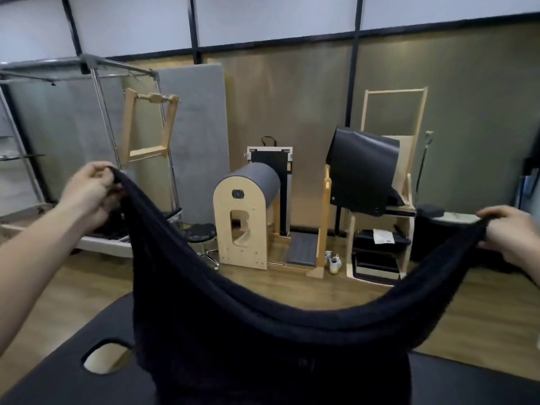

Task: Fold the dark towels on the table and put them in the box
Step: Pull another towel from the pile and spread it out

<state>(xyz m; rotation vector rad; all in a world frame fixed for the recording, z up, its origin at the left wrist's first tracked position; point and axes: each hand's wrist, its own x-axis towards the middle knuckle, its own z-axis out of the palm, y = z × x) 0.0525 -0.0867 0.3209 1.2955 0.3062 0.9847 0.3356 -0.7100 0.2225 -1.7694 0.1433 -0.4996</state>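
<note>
A dark towel [263, 325] hangs in the air in front of me, its top edge sagging in a deep curve between my hands. My left hand [87, 191] pinches one upper corner at the left, raised high. At the far right, lower down, my right hand [511, 238] grips the other corner. The towel's lower part drapes down over the black table [58, 378] and hides most of it. No box is in view.
The black table has an oval hole [106, 358] near its left end. Beyond it on the wooden floor stand a wooden barrel-shaped apparatus [245, 217], a wooden chair frame with black pads [380, 206], a black stool [201, 232] and a metal rack [96, 135] at left.
</note>
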